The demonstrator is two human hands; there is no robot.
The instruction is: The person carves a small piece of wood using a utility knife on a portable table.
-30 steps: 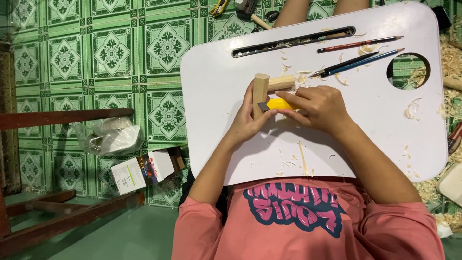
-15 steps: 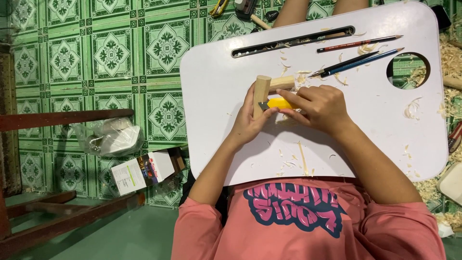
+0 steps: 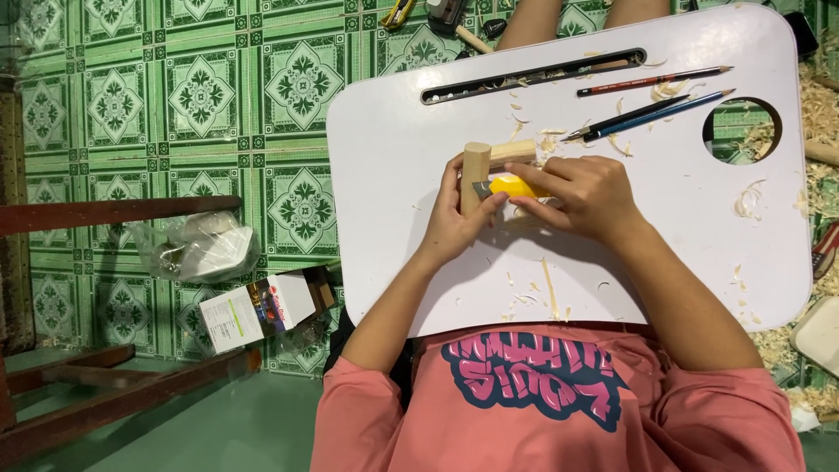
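Observation:
My left hand grips a short pale wooden piece, held upright on the white lap table, and its thumb presses near the blade. My right hand is closed on a yellow utility knife, whose blade tip rests against the wood. A second wooden stub juts out to the right behind the piece. Thin wood shavings lie scattered on the table around both hands.
A red pencil and two dark pencils lie near the table's long slot and round hole. On the green tiled floor are a small carton, a plastic bag, red-brown wooden bars and a pile of shavings.

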